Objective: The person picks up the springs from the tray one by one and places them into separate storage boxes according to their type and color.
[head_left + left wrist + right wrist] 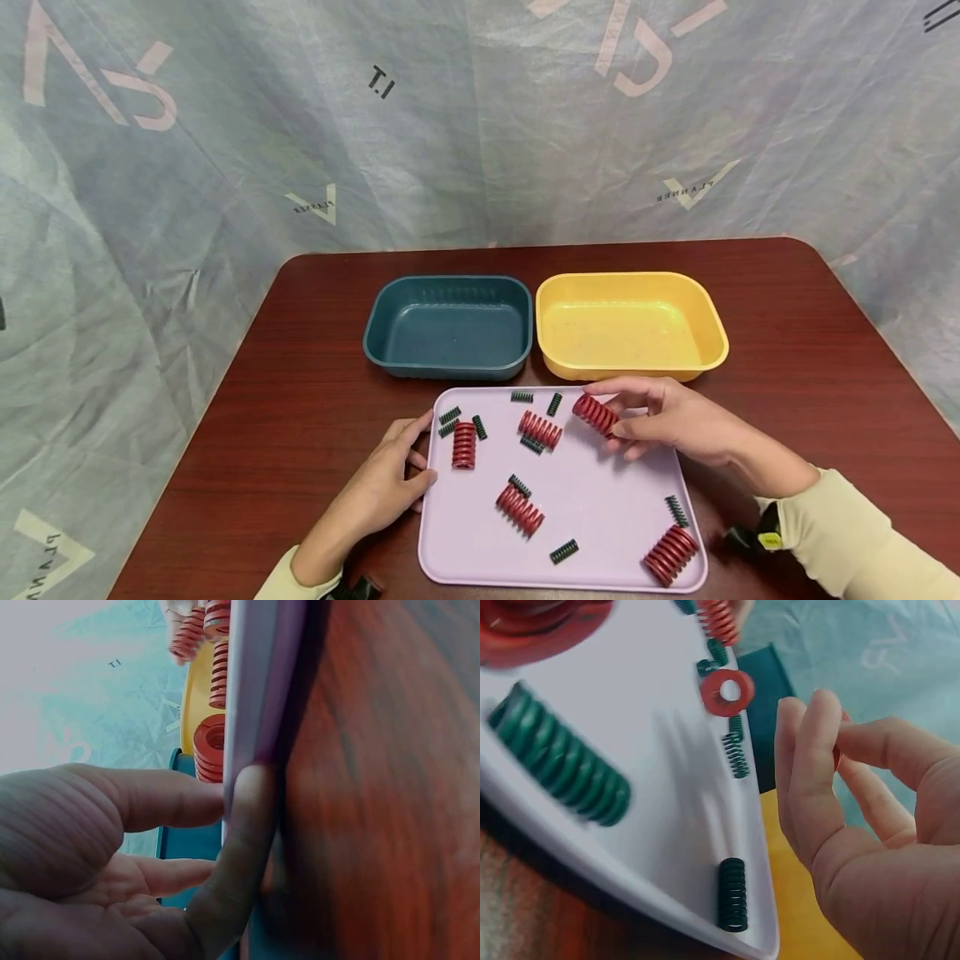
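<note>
My right hand [678, 419] pinches a large red coil spring [596, 414] between thumb and fingers, over the upper right of the lilac tray [600, 492]. That spring [187, 636] also shows at the top of the left wrist view; in the right wrist view the fingers mostly hide it. On the tray's left edge, my left hand [386, 479] holds the rim, thumb and a finger touching it. Other large red springs lie on the tray, one at its upper left [463, 445] and one at its lower right [670, 555]. Several small dark green springs [564, 551] are scattered among them.
Behind the tray, a dark teal bin [450, 371] and a yellow bin [633, 367] stand side by side on the dark reddish wooden table [300, 358]. A grey printed cloth [420, 167] hangs behind and beside the table.
</note>
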A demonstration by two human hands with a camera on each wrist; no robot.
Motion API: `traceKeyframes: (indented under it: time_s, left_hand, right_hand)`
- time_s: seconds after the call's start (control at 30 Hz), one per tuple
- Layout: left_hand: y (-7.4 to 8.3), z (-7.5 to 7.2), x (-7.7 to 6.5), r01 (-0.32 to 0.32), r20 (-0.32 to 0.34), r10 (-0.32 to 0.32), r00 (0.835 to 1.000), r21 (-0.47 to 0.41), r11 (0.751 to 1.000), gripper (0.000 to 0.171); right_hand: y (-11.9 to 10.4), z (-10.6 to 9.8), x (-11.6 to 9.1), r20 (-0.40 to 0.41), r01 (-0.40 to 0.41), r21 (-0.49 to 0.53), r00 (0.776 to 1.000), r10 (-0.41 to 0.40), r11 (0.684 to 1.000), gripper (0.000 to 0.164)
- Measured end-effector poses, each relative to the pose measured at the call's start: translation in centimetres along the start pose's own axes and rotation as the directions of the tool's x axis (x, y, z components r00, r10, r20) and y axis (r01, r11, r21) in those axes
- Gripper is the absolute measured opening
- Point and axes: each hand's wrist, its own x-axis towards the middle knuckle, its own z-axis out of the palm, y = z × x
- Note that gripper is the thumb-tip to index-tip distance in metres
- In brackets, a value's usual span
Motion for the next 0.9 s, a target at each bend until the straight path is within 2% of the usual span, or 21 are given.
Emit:
traceKeyframes:
  time_s: [0.23, 0.37, 0.53, 0.73, 0.9]
  left_hand:
    - [-0.1, 0.1, -0.1, -0.002, -0.009, 0.002, 1.000, -0.012, 1.000, 0.074]
    - [-0.2, 0.0, -0.1, -0.002, -0.010, 0.002, 1.000, -0.018, 1.000, 0.074]
    - [-0.3, 0.0, -0.1, -0.002, -0.006, 0.001, 1.000, -0.016, 1.000, 0.075]
    - [-0.4, -0.1, 0.0, -0.001, 0.001, 0.002, 1.000, -0.020, 1.000, 0.075]
    - [-0.5, -0.2, 0.0, -0.020, 0.001, 0.020, 1.000, -0.040, 0.999, 0.075]
  right_hand:
    - [-1.5, -1.2, -0.3, 0.106, 0.087, 0.147, 0.989, -0.103, 0.985, 0.052]
    - [-3.0, -2.0, -0.1, 0.138, 0.109, 0.185, 0.981, -0.136, 0.977, 0.054]
    - [-5.1, -3.3, 0.3, 0.142, 0.131, 0.172, 0.977, -0.156, 0.976, 0.056]
    - [-7.7, -4.9, 0.7, 0.086, 0.102, 0.080, 0.990, -0.109, 0.992, 0.055]
    - [-9.8, -6.1, 1.5, 0.067, 0.081, 0.053, 0.994, -0.085, 0.995, 0.054]
